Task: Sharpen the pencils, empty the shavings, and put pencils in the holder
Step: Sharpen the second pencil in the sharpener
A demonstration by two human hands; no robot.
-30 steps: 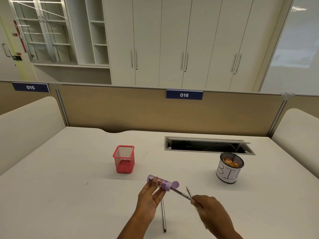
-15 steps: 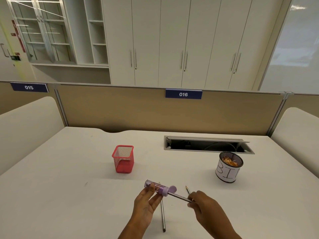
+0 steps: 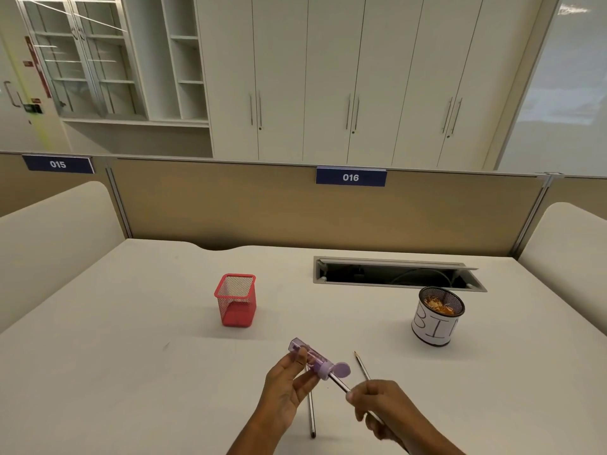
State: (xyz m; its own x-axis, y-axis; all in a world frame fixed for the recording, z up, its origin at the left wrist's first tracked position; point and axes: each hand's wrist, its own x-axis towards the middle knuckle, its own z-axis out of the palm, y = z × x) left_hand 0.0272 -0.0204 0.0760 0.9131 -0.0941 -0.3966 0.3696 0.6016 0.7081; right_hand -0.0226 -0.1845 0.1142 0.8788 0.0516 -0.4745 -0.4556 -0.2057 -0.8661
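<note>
1. We held the purple sharpener (image 3: 310, 357) above the table (image 3: 131, 356) in our left hand (image 3: 289, 385), fingers and thumb curled round its clear barrel, its far end tilted up and to the left.
2. Its round purple cap (image 3: 341, 369) stood flipped open at the near end, beside the hole.
3. We pinched a dark pencil (image 3: 340, 384) in our right hand (image 3: 384, 408), fingers curled round the shaft; its tip sat inside the sharpener's near end, and its rear end ran out under our wrist.
4. Our two hands were close together, joined only by that pencil.
5. A second pencil (image 3: 311, 418) lay flat on the table below our left hand, pointing roughly away from us; our hand hid its far end.
6. A third pencil (image 3: 361, 364), its point showing, lay just to the right of the sharpener, its lower end hidden behind our right hand.
7. The red mesh holder (image 3: 236, 300) stood upright farther back and to the left, well apart from our hands, with no pencils in it.
8. A round mesh cup (image 3: 435, 318) wrapped in a white label reading "BIN" stood to the right, with orange shavings inside.
9. Behind it a cable slot (image 3: 394, 274) lay open in the tabletop, before a tan partition (image 3: 262, 205) bearing a blue tag (image 3: 350, 177) marked 016.
</note>
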